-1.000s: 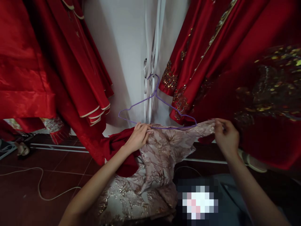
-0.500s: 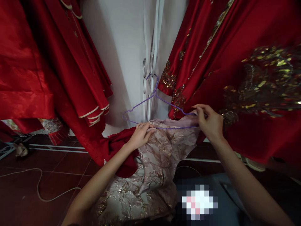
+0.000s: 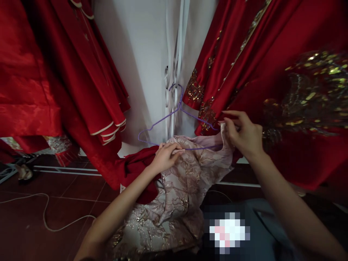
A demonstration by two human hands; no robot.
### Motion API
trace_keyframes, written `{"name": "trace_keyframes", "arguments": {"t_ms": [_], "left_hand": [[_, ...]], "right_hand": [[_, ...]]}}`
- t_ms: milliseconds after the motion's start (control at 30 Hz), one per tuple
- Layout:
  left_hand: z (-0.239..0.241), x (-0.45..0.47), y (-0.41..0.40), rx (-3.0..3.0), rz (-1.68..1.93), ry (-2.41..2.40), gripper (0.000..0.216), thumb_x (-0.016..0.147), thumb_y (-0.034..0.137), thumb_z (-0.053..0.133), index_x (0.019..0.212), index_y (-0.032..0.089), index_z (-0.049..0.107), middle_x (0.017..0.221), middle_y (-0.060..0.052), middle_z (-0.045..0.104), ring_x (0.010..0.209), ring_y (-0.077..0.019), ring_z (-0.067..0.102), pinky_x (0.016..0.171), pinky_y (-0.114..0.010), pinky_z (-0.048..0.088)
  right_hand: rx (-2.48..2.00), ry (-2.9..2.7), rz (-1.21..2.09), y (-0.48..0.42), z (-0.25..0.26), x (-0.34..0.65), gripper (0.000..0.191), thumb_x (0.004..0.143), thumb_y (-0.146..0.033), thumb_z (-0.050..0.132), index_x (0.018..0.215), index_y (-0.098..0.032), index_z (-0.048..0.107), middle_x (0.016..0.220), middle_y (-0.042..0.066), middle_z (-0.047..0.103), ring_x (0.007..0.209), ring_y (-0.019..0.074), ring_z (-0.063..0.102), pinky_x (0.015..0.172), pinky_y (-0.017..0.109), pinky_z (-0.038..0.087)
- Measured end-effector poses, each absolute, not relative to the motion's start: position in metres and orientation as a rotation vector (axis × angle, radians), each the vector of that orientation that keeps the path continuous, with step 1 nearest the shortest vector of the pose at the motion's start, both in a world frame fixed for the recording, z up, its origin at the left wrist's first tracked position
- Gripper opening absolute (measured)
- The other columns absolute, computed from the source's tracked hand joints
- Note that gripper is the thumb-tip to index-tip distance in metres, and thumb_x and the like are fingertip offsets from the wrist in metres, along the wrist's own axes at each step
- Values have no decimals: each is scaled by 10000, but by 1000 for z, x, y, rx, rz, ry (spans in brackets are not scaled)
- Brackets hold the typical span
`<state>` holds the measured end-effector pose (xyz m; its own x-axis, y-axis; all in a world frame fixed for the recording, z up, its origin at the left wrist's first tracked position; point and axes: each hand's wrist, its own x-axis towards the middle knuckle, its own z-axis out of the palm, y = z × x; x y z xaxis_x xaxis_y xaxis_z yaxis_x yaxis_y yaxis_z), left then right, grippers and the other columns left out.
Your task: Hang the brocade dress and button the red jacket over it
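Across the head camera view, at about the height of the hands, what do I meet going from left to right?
Silver-and-red trim, bright red cloth, dark red cloth, left hand, pale patterned garment, right hand, gold sequins. The purple hanger overlaps some of these, so it is left out.

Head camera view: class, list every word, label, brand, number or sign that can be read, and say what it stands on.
None: no readable text shows.
Pale patch at the bottom: pixelated, so anything on it cannot be read.
Gold sequins on the right: decoration, with no letters I can make out.
Patterned dress: no label visible.
Purple hanger: no marking legible.
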<state>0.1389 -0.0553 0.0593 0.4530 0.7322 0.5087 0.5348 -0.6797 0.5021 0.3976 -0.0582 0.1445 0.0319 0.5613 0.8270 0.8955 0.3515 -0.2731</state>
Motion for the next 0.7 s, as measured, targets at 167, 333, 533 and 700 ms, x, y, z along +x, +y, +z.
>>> {"name": "trace_keyframes", "arguments": {"t_ms": [167,333,533,700], "left_hand": [[58,138,-49,2269,1115,981,237,855,415,500,877,205,608,829,-2,669,753,-148,585,837,-318,366],[59,143,-44,2185,1111,902,244,844,405,517,874,184,615,855,-18,672,762,-142,585,783,-273,385],[51,156,-46,2075,1163,829,261,839,410,524,863,164,608,898,-42,672,813,-144,585,756,-241,394],[52,145,-33,2026,1143,801,305,833,433,519,867,143,608,764,-15,648,641,-103,537,640,-209,391]], "right_hand": [[-1353,-1539,-494,-43,157,415,271,877,-253,494,1126,-201,590,925,40,707,769,137,672,654,201,438],[-1291,-1681,-442,-43,161,400,279,881,-285,494,1131,-201,586,803,30,712,620,121,640,591,209,434],[-1131,-1747,-294,-36,142,378,265,913,-296,418,1138,-246,548,966,22,696,841,160,661,722,259,480],[-1381,-1516,-383,-21,112,385,276,870,-436,461,1017,-235,581,765,30,675,675,205,637,601,292,425]]}}
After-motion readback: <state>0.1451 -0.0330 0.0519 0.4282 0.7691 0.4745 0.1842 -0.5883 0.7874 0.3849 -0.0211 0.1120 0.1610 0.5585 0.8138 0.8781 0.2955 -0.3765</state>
